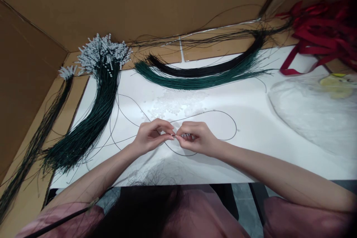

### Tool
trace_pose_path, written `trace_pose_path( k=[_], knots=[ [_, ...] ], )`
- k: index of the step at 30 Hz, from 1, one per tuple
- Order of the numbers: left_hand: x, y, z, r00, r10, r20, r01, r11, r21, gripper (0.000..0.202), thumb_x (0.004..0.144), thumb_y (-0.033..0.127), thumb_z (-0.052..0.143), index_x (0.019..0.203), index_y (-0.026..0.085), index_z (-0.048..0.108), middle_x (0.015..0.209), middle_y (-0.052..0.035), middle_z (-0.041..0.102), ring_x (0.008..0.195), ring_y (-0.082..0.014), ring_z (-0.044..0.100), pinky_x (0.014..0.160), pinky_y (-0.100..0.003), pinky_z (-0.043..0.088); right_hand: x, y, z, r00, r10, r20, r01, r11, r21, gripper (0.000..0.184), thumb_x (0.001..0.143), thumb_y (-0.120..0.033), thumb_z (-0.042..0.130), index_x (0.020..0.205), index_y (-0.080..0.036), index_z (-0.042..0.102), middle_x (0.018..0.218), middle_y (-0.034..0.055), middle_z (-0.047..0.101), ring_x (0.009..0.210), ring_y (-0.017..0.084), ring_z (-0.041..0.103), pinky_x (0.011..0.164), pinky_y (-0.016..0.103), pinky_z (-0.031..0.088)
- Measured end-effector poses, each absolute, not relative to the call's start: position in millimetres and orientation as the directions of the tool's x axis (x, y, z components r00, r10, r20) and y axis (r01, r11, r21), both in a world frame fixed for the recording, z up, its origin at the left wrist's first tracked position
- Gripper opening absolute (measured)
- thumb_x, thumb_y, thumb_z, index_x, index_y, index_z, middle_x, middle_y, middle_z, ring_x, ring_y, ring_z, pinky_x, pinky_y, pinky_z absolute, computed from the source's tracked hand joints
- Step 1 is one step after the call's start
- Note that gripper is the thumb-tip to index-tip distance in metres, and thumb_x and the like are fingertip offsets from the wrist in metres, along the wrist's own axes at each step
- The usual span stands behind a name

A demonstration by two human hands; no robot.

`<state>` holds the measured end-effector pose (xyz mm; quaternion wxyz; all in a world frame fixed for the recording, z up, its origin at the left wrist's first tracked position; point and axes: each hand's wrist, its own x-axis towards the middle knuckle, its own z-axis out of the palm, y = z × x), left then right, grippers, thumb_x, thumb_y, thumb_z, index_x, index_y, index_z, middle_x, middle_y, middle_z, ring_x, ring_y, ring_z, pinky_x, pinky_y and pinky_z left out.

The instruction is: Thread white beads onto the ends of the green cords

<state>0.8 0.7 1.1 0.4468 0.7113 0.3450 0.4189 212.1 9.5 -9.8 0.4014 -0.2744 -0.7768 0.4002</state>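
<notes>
My left hand (150, 135) and my right hand (199, 139) meet fingertip to fingertip over the white sheet (245, 160). Between the right thumb and curled fingers shows a short row of white beads on a dark wire (186, 134). The left thumb and forefinger pinch the same piece at its left end; the exact spot is mostly hidden by the fingertips. Loops of thin dark wire (235, 128) spread around both hands. Just beyond them lies a scatter of small clear-white beads (178, 101).
To the left lies a thick bundle of green wires (97, 119) with white beaded tips (104, 54), beside a thinner bundle (47, 130). Bare green wires (178, 81) and black wires (195, 70) curve at the back. Right: red ribbon (320, 41), clear plastic bag (312, 115). Cardboard walls (139, 3) stand behind.
</notes>
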Motion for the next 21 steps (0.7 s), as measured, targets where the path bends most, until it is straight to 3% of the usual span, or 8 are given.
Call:
trace_pose_path(
  k=[21],
  knots=[
    [-0.7,0.9,-5.0,0.43,0.853,0.296,0.189,-0.405,0.895,0.028,0.079,0.012,0.078,0.103,0.016,0.065,0.082,-0.0039,0.075,0.074,-0.014,0.075,0.067,-0.017,0.061,212.0,10.2,-9.8,-0.558,0.737,0.383,0.101,0.518,-0.85,0.014,0.082,-0.01,0.059,0.069,-0.015,0.061,0.063,-0.0021,0.051,0.053,0.007,0.043,0.052,0.019,0.035]
  ],
)
